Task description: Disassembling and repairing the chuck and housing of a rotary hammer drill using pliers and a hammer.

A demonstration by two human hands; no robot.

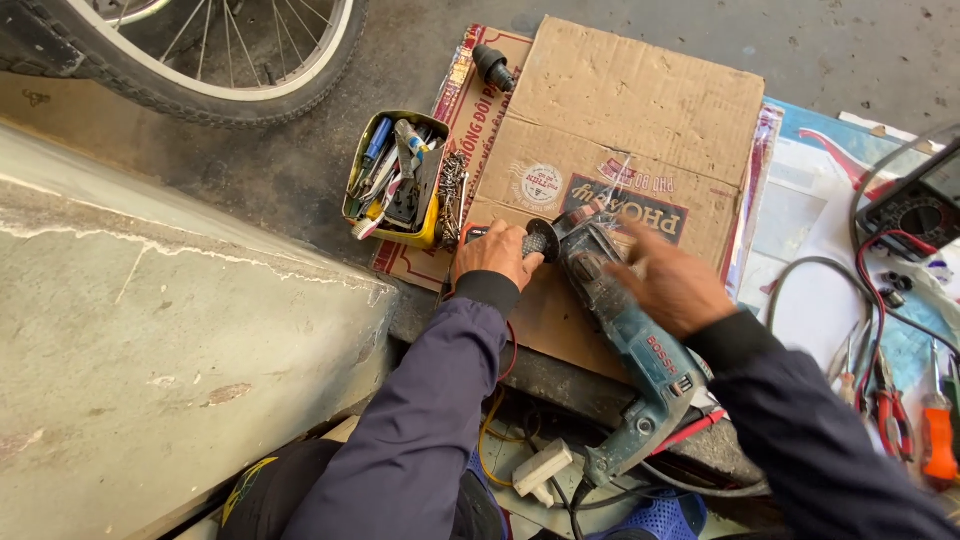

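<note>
A blue-green rotary hammer drill (630,340) lies on flattened cardboard (620,110) on the ground, nose pointing away from the person. The left hand (495,252) is closed around the black side handle (535,240) beside the drill's nose. The right hand (672,288) rests on top of the drill body, fingers spread and motion-blurred; whether it grips cannot be told. A yellow tin of tools (398,180) stands just left of the cardboard, near a bicycle wheel (200,60). Pliers (888,400) and a multimeter (915,210) lie to the right.
</note>
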